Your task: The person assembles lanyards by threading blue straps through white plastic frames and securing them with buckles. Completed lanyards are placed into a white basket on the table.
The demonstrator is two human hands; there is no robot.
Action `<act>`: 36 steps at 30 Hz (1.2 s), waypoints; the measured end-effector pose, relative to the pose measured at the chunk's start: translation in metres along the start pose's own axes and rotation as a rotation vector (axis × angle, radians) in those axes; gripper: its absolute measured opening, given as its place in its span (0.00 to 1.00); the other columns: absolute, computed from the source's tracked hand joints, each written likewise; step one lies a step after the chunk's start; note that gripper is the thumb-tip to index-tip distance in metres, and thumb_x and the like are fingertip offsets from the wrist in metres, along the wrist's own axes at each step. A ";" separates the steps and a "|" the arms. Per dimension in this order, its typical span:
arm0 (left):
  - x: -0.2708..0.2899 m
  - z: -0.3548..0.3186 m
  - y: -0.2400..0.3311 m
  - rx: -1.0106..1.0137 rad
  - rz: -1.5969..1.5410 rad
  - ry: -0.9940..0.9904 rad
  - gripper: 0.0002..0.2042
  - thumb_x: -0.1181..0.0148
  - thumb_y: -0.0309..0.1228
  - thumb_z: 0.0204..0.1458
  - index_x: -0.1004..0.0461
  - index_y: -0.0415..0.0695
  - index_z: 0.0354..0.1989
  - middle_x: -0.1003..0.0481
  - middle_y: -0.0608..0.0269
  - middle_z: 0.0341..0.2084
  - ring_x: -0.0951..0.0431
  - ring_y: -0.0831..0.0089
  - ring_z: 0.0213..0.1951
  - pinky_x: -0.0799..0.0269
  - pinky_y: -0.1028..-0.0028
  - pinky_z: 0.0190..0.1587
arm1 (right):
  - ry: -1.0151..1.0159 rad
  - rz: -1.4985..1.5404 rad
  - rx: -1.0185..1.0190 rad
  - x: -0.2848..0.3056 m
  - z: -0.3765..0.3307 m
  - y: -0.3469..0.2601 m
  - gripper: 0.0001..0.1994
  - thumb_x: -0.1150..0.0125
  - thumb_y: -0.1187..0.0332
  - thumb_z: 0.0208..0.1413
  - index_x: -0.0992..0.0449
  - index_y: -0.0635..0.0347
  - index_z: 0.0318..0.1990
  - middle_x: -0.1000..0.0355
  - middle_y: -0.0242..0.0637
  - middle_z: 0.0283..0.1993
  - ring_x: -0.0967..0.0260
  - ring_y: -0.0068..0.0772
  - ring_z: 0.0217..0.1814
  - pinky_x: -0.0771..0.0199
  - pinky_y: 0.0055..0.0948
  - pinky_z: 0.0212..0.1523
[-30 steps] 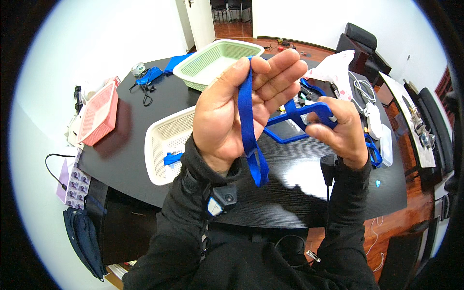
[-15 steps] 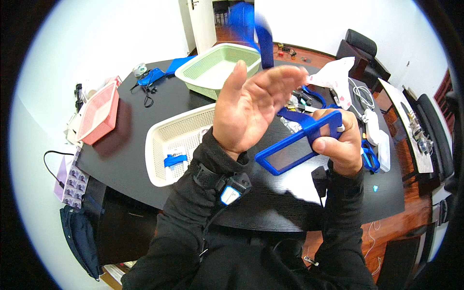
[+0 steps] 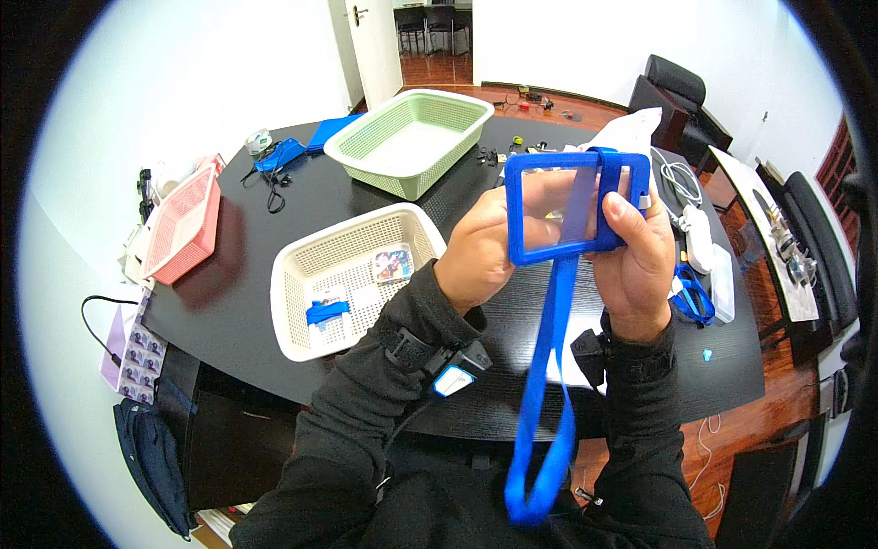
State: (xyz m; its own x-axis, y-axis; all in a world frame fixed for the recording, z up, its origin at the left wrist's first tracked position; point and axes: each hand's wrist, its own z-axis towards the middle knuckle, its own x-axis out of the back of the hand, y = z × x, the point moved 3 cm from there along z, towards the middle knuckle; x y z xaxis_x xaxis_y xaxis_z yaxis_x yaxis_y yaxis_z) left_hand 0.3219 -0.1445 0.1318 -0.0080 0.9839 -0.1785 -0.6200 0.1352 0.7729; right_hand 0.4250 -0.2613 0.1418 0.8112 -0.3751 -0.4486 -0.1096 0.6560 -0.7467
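In front of me I hold up a blue-framed badge holder (image 3: 512, 210) with a clear window. A blue lanyard (image 3: 538, 393) is wrapped over its right part, and its long loop hangs down below it. My right hand (image 3: 633, 261) grips the holder's right end, thumb pressed on the front over the strap. Behind the left part of the holder is my left hand (image 3: 477, 252), its fingers curled and partly visible through the window. What those fingers pinch, if anything, is hidden.
A cream basket (image 3: 285, 274) holds a picture card and a small blue-banded item. Beyond it stands a green basket (image 3: 412, 174); a pink basket (image 3: 174, 261) is at the left edge. Right on the black table are a blue lanyard coil (image 3: 692, 297), a clear box (image 3: 722, 284) and white cables (image 3: 681, 178).
The lanyard's loop has swung from above the holder to hanging below it. My right hand has turned the holder more face-on, while my left hand has gone from open in front to behind it.
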 end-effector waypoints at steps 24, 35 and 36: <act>-0.027 -0.008 0.004 0.341 0.512 -0.192 0.17 0.51 0.37 0.67 0.26 0.37 0.31 0.24 0.64 0.22 0.23 0.77 0.26 0.28 0.75 0.32 | 0.112 -0.564 0.627 0.027 0.003 0.004 0.05 0.41 0.69 0.66 0.28 0.58 0.43 0.24 0.33 0.36 0.27 0.22 0.37 0.26 0.22 0.39; -0.008 -0.013 0.044 0.071 -0.424 0.112 0.18 0.55 0.38 0.68 0.25 0.33 0.40 0.23 0.37 0.49 0.19 0.54 0.50 0.21 0.65 0.50 | -0.339 -0.948 0.295 0.009 0.001 -0.017 0.09 0.32 0.74 0.53 0.24 0.64 0.39 0.26 0.38 0.30 0.28 0.27 0.30 0.29 0.26 0.33; -0.007 -0.014 0.045 0.031 -0.460 0.166 0.18 0.55 0.38 0.68 0.25 0.33 0.41 0.24 0.37 0.51 0.20 0.53 0.52 0.22 0.64 0.53 | -0.373 -0.886 0.255 0.008 0.003 -0.015 0.08 0.33 0.74 0.53 0.25 0.64 0.38 0.27 0.37 0.29 0.29 0.28 0.29 0.30 0.27 0.33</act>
State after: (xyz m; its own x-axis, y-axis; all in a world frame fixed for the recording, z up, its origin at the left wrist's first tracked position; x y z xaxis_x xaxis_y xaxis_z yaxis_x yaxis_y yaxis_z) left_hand 0.2831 -0.1467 0.1594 0.1344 0.7900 -0.5982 -0.5650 0.5571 0.6087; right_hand 0.4344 -0.2718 0.1507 0.6735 -0.5969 0.4360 0.7149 0.3760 -0.5895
